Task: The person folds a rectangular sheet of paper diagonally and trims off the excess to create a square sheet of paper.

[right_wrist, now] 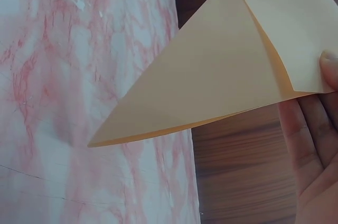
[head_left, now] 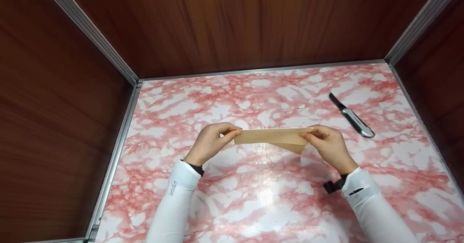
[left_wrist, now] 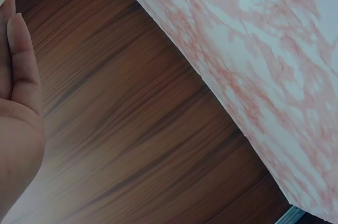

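A folded sheet of tan paper (head_left: 270,135) is stretched between both hands above the table, its long upper edge nearly level. My left hand (head_left: 216,141) pinches its left end between thumb and fingers. At the other end, my right hand (head_left: 328,145) pinches the upper corner, thumb on the near side. A triangular flap hangs below the strip toward the right. The right wrist view shows the paper (right_wrist: 195,71) close up, with a pointed lower corner and a folded-over band under the thumb. In the left wrist view, only part of the left hand (left_wrist: 24,92) shows, at the edge.
A utility knife (head_left: 353,121) with a dark blade and grey-black handle lies on the red-and-white marbled table (head_left: 203,101), right of the hands. Dark wood-grain panels (head_left: 232,25) with metal edging enclose the table at the back and both sides.
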`<state>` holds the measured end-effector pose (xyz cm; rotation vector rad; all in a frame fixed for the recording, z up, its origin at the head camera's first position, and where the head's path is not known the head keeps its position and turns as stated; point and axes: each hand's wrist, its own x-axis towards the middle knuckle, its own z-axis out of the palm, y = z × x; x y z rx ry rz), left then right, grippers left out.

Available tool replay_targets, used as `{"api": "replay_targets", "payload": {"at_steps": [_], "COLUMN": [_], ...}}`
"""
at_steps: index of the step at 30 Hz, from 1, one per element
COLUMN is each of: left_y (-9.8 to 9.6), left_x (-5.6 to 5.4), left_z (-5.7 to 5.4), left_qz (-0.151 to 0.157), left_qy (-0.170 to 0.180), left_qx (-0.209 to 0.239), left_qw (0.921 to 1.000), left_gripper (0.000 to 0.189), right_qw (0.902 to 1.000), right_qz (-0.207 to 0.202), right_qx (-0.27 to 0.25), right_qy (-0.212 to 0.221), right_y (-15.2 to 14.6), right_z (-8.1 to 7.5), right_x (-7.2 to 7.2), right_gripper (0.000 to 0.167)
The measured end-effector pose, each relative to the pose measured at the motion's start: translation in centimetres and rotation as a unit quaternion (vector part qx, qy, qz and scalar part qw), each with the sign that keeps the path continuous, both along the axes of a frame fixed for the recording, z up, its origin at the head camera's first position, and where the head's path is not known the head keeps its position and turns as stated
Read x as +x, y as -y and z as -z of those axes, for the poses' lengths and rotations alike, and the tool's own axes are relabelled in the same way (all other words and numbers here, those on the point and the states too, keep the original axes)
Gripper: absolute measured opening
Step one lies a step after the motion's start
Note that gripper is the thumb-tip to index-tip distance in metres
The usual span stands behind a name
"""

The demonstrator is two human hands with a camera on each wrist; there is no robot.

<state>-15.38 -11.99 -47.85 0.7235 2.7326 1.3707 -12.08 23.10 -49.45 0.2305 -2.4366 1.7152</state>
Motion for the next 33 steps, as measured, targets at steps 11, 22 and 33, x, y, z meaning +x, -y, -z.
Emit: {"api": "replay_targets", "payload": {"at_steps": [11, 22, 33], "left_y": [0.18, -0.40, -0.63], "left_x": [0.23, -0.01, 0.02], "left_z": [0.56, 0.87, 0.96], "left_qz": [-0.019, -0.044, -0.048], "left_qy": [0.019, 0.025, 0.021], "left_qx": [0.027, 0.058, 0.073], "left_qw": [0.9993, 0.9970, 0.9960], "left_gripper": [0.016, 0.024, 0.024], "right_qw": [0.9999, 0.9999, 0.9999], "right_qz": [0.013, 0.002, 0.001], "right_qx": [-0.008, -0.014, -0.009], "right_qy": [0.003, -0.005, -0.005], "right_y": [-0.29, -0.69, -0.81], "right_z": [0.19, 0.51, 0.58], "right_x": [-0.01, 0.05, 0.13], "right_gripper": [0.012, 0.019, 0.013]}}
